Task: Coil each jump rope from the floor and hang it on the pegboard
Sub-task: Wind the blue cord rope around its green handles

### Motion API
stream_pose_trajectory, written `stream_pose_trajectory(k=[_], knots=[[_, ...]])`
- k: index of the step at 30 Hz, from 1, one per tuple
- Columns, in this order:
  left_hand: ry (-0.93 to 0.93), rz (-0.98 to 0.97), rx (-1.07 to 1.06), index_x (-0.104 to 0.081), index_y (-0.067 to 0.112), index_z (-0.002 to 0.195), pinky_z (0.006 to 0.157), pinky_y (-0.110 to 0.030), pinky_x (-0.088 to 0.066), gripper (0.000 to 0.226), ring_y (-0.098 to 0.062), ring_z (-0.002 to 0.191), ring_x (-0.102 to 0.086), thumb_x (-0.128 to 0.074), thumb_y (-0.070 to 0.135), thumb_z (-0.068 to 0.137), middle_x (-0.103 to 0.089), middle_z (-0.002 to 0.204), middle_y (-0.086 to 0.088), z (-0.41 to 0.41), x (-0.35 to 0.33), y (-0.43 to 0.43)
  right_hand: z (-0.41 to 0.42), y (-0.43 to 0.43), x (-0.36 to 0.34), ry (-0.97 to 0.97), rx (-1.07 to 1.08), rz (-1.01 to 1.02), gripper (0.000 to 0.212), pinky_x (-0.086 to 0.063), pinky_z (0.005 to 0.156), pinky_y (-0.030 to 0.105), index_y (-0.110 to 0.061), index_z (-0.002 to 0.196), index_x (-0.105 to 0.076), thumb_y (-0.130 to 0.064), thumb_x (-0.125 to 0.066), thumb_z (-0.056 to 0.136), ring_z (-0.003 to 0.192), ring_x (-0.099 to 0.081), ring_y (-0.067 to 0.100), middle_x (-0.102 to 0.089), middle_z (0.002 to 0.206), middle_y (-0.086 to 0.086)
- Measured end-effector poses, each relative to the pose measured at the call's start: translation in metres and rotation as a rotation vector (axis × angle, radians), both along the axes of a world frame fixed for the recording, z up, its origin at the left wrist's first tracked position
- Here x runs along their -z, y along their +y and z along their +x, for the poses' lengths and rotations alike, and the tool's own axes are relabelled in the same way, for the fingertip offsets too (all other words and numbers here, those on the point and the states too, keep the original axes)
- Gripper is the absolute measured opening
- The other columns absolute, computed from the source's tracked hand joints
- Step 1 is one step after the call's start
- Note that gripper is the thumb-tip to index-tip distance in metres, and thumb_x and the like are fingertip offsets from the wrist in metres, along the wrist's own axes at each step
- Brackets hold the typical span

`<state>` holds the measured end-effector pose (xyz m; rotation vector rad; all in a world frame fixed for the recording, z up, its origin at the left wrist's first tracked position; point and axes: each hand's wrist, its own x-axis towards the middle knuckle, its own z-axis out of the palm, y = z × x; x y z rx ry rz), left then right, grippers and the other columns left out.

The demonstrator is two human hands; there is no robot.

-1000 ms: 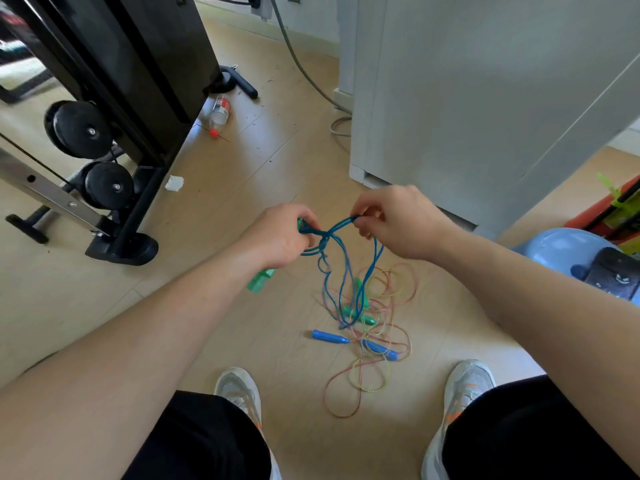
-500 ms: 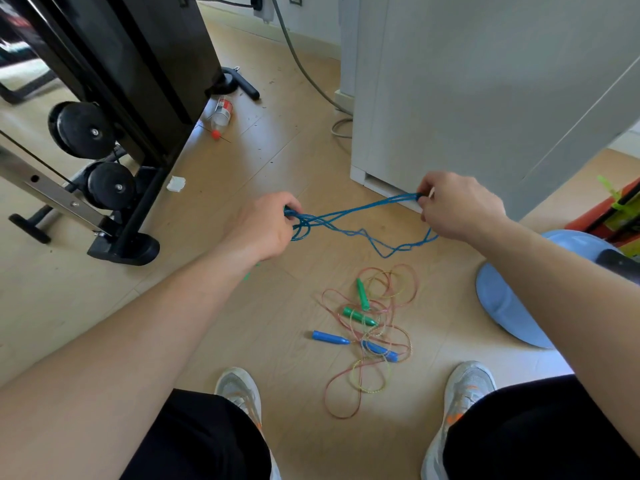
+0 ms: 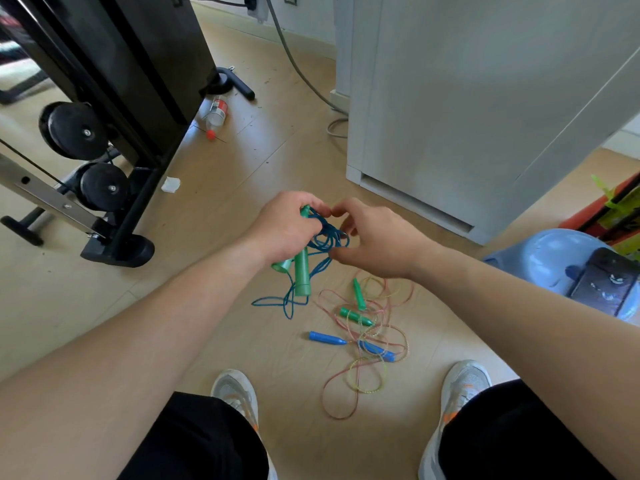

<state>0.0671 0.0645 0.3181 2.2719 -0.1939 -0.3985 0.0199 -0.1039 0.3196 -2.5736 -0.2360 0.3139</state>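
Note:
My left hand grips the blue jump rope by its two light green handles, which hang down from my fist. Loops of the blue cord bunch between my hands and trail toward the floor. My right hand sits right beside the left, fingers curled at the cord bundle. On the wooden floor below lie tangled thin ropes, pink and yellow, with two green handles and two blue handles. No pegboard is in view.
A black exercise machine with rollers stands at the left. A grey cabinet rises at the right, with a blue dome-shaped object beside it. A spray can and a grey cable lie farther back. My shoes flank the tangle.
My right hand, stretched out to the right with the blue cord half a second ago, has come back to my left hand, gathering the cord into loops. The green handles now hang in view.

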Motion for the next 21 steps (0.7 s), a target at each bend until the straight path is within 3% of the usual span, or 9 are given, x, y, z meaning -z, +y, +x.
stream_pose_trajectory(k=[3, 6, 12, 16, 18, 21], knots=[[0.001, -0.019, 0.0, -0.072, 0.026, 0.1, 0.079, -0.033, -0.054, 0.033, -0.016, 0.072, -0.06, -0.058, 0.001, 0.085, -0.07, 0.087, 0.0, -0.002, -0.001, -0.002, 0.002, 0.0, 0.002, -0.006, 0.047, 0.056, 0.044, -0.052, 0.082, 0.034, -0.022, 0.122, -0.053, -0.034, -0.073, 0.084, 0.094, -0.064, 0.019, -0.069, 0.101, -0.006], [-0.005, -0.014, 0.016, -0.07, 0.03, 0.096, 0.078, -0.031, -0.053, 0.033, -0.018, 0.076, -0.061, -0.057, 0.001, 0.085, -0.071, 0.091, -0.001, -0.003, -0.001, -0.002, 0.005, -0.003, 0.0, -0.063, 0.051, 0.036, 0.023, -0.052, 0.079, 0.031, -0.023, 0.111, -0.066, -0.024, -0.067, 0.088, 0.092, -0.066, 0.018, -0.072, 0.094, -0.005], [-0.036, 0.166, 0.002, -0.067, 0.035, 0.092, 0.084, -0.031, -0.054, 0.027, -0.018, 0.093, -0.067, -0.062, 0.009, 0.082, -0.073, 0.093, 0.003, 0.001, 0.008, 0.01, 0.011, -0.015, -0.013, -0.106, 0.088, 0.088, 0.019, -0.045, 0.076, 0.02, -0.02, 0.099, -0.072, -0.012, -0.058, 0.09, 0.079, -0.062, 0.01, -0.073, 0.08, -0.009], [-0.053, 0.232, -0.054, -0.069, 0.029, 0.107, 0.09, -0.037, -0.054, 0.027, -0.025, 0.1, -0.065, -0.063, 0.013, 0.087, -0.072, 0.108, 0.0, 0.006, 0.007, 0.019, 0.017, -0.036, -0.015, -0.152, 0.273, 0.168, 0.018, -0.041, 0.066, 0.005, -0.028, 0.088, -0.065, -0.013, -0.056, 0.091, 0.074, -0.067, 0.006, -0.072, 0.076, -0.008], [-0.101, 0.272, -0.083, -0.067, 0.032, 0.109, 0.084, -0.038, -0.056, 0.033, -0.028, 0.094, -0.065, -0.054, 0.01, 0.088, -0.068, 0.106, 0.003, 0.007, 0.004, 0.021, 0.019, -0.044, -0.013, -0.159, 0.334, 0.19, 0.018, -0.046, 0.067, 0.01, -0.028, 0.089, -0.062, -0.012, -0.054, 0.092, 0.07, -0.069, 0.002, -0.072, 0.078, -0.007], [-0.147, 0.438, -0.108, -0.065, 0.036, 0.11, 0.069, -0.031, -0.048, 0.04, -0.029, 0.085, -0.057, -0.049, 0.006, 0.089, -0.055, 0.096, 0.005, 0.006, 0.001, 0.023, 0.022, -0.053, -0.014, -0.197, 0.428, 0.192, 0.017, -0.039, 0.052, 0.004, -0.024, 0.091, -0.062, -0.011, -0.05, 0.094, 0.058, -0.061, -0.012, -0.068, 0.08, -0.003]])
